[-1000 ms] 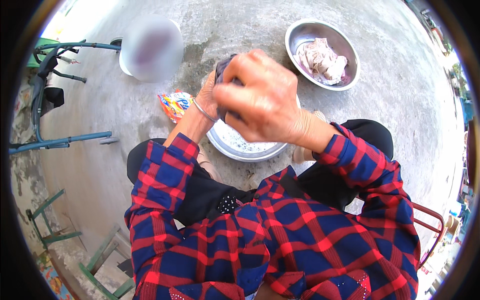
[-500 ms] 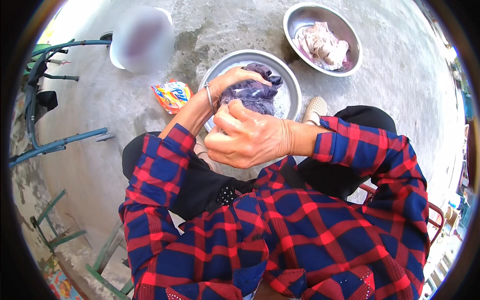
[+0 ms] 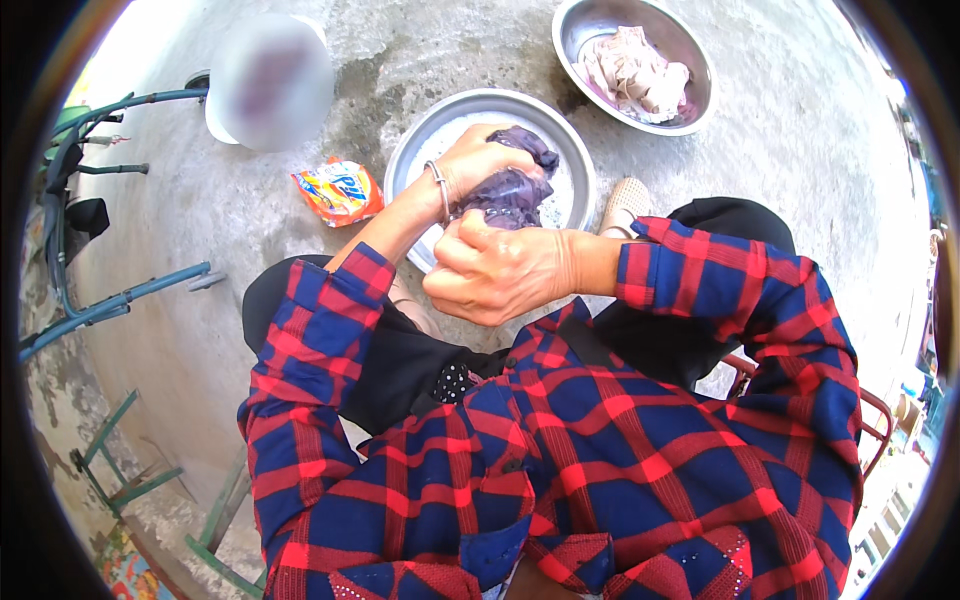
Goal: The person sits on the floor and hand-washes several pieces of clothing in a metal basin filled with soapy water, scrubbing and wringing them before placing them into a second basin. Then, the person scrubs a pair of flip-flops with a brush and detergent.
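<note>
A wet, dark purple cloth (image 3: 505, 192) is bunched up between my hands over a round metal basin (image 3: 572, 150) with suds in it. My left hand (image 3: 478, 160), with a bangle at its wrist, grips the far part of the cloth, fingers wrapped over it. Nearer to me, my right hand (image 3: 500, 272) is closed in a fist on the cloth's near end, at the basin's near rim. The fingertips of the right hand are partly hidden behind its knuckles. What kind of garment the cloth is cannot be made out.
An orange and white detergent packet (image 3: 340, 192) lies left of the basin. A second metal basin (image 3: 700, 95) at far right holds pale cloth (image 3: 635, 75). At far left stands a blurred white bucket (image 3: 218, 115). Blue metal frames (image 3: 120, 298) stand along the left side.
The right fist has turned and shifted slightly while gripping the cloth, and the cloth looks more tightly bunched. The whole view has shifted a little.
</note>
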`<state>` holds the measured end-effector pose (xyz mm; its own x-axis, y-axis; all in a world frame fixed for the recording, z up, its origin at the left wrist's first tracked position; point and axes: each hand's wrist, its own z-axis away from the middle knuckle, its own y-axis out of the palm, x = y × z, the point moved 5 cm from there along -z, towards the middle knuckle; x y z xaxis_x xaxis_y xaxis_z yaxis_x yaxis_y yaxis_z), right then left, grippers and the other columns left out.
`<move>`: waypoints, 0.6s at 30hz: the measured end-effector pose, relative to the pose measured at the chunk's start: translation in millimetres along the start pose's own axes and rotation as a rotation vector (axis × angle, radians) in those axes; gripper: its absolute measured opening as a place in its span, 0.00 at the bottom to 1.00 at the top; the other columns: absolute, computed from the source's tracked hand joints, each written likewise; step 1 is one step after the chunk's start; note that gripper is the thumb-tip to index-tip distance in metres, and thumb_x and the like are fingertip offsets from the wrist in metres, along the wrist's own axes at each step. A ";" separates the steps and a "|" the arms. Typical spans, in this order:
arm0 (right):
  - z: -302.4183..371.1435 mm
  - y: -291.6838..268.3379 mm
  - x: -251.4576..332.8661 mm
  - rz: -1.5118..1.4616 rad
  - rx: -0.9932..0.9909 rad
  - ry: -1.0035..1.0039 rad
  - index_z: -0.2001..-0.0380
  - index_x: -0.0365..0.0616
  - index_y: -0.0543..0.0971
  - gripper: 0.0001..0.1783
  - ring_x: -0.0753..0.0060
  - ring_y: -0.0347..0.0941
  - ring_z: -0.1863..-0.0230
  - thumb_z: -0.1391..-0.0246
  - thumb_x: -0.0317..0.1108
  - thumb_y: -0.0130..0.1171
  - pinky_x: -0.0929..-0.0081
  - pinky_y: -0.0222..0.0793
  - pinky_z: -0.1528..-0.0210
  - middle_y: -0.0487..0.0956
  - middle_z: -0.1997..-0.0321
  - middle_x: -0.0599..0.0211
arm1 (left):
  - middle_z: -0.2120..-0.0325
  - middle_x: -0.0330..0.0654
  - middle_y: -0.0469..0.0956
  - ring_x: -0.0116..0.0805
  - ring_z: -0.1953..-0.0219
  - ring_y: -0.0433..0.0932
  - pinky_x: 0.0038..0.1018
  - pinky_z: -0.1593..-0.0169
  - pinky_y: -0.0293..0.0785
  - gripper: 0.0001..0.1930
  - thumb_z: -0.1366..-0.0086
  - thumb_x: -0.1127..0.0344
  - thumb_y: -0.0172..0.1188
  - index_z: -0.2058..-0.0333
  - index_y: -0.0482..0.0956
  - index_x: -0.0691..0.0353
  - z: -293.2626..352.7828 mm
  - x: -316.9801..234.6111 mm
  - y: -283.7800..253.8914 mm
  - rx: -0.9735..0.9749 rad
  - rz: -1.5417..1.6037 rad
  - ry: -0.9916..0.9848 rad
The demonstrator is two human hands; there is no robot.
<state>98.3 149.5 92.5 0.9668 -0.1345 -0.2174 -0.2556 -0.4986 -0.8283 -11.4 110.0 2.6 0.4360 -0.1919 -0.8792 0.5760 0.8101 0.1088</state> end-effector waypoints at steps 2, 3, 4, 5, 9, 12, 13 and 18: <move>2.5 -5.1 -12.1 -0.041 -0.022 0.088 0.79 0.47 0.71 0.11 0.67 0.66 0.70 0.67 0.41 0.53 0.69 0.62 0.69 0.64 0.75 0.69 | 0.74 0.40 0.78 0.28 0.74 0.77 0.24 0.68 0.74 0.12 0.55 0.67 0.65 0.70 0.78 0.62 6.4 -11.1 -4.0 -0.091 0.190 0.055; 1.6 -10.1 -23.7 -0.091 -0.055 0.164 0.78 0.47 0.71 0.12 0.66 0.66 0.69 0.68 0.41 0.54 0.68 0.62 0.67 0.65 0.74 0.68 | 0.72 0.42 0.79 0.30 0.73 0.78 0.25 0.66 0.76 0.12 0.52 0.67 0.63 0.67 0.77 0.64 4.4 -10.7 -12.7 -0.059 0.289 0.013; 0.1 -16.6 -34.5 -0.143 -0.087 0.238 0.76 0.46 0.71 0.13 0.65 0.66 0.68 0.69 0.40 0.55 0.68 0.62 0.66 0.67 0.72 0.66 | 0.71 0.42 0.78 0.31 0.70 0.78 0.26 0.63 0.76 0.11 0.47 0.67 0.58 0.65 0.76 0.65 3.6 -16.1 -16.5 -0.020 0.364 0.017; -0.2 -22.8 -47.5 -0.289 -0.070 0.410 0.72 0.45 0.72 0.18 0.62 0.66 0.64 0.71 0.39 0.58 0.67 0.61 0.62 0.69 0.67 0.63 | 0.68 0.41 0.78 0.29 0.66 0.77 0.26 0.60 0.75 0.10 0.44 0.67 0.56 0.63 0.76 0.63 4.6 -16.5 -25.1 0.064 0.519 0.050; 2.3 -29.1 -101.8 -0.914 -0.459 0.905 0.58 0.41 0.71 0.21 0.64 0.68 0.59 0.54 0.40 0.56 0.69 0.63 0.55 0.71 0.55 0.60 | 0.65 0.47 0.78 0.36 0.64 0.78 0.32 0.57 0.77 0.13 0.37 0.63 0.49 0.60 0.73 0.67 14.6 -10.5 -44.8 0.007 0.903 0.291; 36.9 -1.0 -131.0 -1.768 -1.018 1.621 0.63 0.39 0.72 0.13 0.77 0.71 0.68 0.47 0.37 0.52 0.79 0.67 0.63 0.74 0.66 0.68 | 0.63 0.50 0.78 0.38 0.64 0.79 0.35 0.56 0.77 0.14 0.38 0.62 0.50 0.60 0.74 0.68 9.1 -17.5 -51.1 0.190 1.088 0.272; 60.4 2.9 -143.9 -1.700 -0.851 1.567 0.65 0.39 0.73 0.11 0.78 0.71 0.69 0.46 0.35 0.51 0.81 0.68 0.64 0.74 0.67 0.69 | 0.64 0.49 0.78 0.38 0.64 0.79 0.35 0.56 0.77 0.14 0.38 0.62 0.51 0.61 0.75 0.67 -1.2 -21.6 -50.0 0.152 1.084 0.252; 35.0 25.8 -111.1 -1.975 -0.843 1.726 0.67 0.42 0.76 0.11 0.79 0.75 0.73 0.42 0.37 0.49 0.80 0.74 0.62 0.78 0.73 0.70 | 0.67 0.45 0.79 0.36 0.66 0.79 0.32 0.57 0.76 0.11 0.40 0.62 0.52 0.65 0.76 0.65 7.4 -17.7 -85.0 -0.089 1.025 0.366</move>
<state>-15.6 181.5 77.1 -0.5567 0.5788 0.5958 -0.0549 -0.7413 0.6689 -62.9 40.4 12.4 0.4396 0.7617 -0.4760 -0.0022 0.5308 0.8475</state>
